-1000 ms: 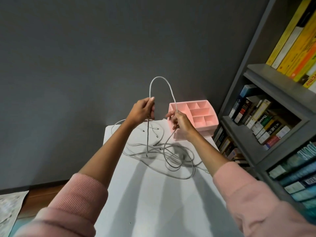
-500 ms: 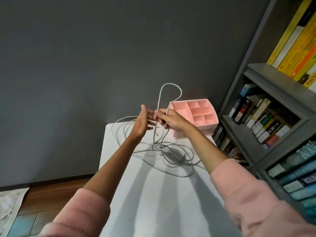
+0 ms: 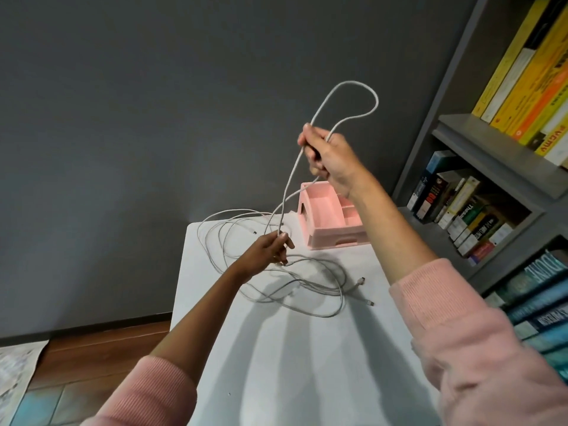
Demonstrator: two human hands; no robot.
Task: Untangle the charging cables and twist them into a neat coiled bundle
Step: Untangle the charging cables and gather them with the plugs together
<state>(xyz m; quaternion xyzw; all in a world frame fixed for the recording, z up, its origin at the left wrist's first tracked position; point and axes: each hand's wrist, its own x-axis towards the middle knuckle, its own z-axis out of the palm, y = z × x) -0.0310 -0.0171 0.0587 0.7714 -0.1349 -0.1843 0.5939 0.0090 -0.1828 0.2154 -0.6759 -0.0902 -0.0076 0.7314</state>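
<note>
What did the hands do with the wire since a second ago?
The right hand went up high, lifting the cable loop. The left hand dropped near the table and now pinches the cable lower down. The tangle and pink box stayed put.

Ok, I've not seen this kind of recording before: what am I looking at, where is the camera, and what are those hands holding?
There is no machine here: a person works with two bare hands. The single camera sits on their head, looking forward and down, so both pink-sleeved arms reach in from the bottom. The right hand, raised high, grips a white cable whose loop stands above the fist. The left hand, low over the white table, pinches a strand that runs down from it. On the table lies a loose tangle of cables, with two connector ends free at its right, and a pink compartment tray behind it. A grey bookshelf stands to the right.
</note>
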